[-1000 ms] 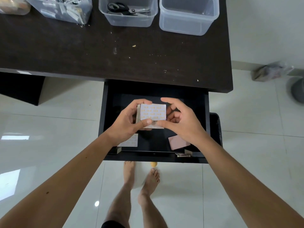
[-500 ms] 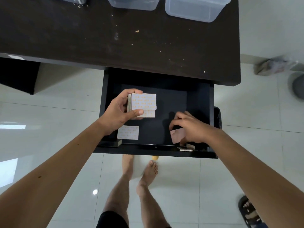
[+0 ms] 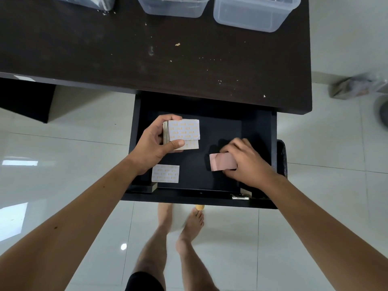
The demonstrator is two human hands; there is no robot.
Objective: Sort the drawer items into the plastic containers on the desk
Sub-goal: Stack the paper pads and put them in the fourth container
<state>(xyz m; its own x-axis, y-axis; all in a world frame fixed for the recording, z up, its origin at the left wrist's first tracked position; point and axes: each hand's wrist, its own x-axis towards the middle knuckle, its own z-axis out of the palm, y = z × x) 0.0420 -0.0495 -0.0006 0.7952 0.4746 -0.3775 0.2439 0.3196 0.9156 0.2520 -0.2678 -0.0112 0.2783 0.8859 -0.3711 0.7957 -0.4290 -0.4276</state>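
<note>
The black drawer (image 3: pixel 260 127) stands open under the dark desk (image 3: pixel 126 55). My left hand (image 3: pixel 153 145) grips a stack of white cards with orange print (image 3: pixel 184 131) over the drawer's left half. My right hand (image 3: pixel 245 162) pinches a pink card (image 3: pixel 221 161) at the drawer's right front, its edge lifted off the bottom. One more white printed card (image 3: pixel 165 173) lies flat at the front left of the drawer. Three clear plastic containers sit at the desk's far edge: the left container (image 3: pixel 90 2), the middle container (image 3: pixel 174 8) and the right container (image 3: pixel 249 16).
A small metal piece (image 3: pixel 240 197) lies on the drawer's front right corner. A wooden knob (image 3: pixel 199 206) sticks out below the drawer front. My bare feet (image 3: pixel 189 223) stand on white tiles. A blurred bag (image 3: pixel 354 87) lies on the floor at right.
My right hand left the card stack, went down to the drawer's right front and took hold of the pink card. The left hand keeps the stack. The view tilted downward.
</note>
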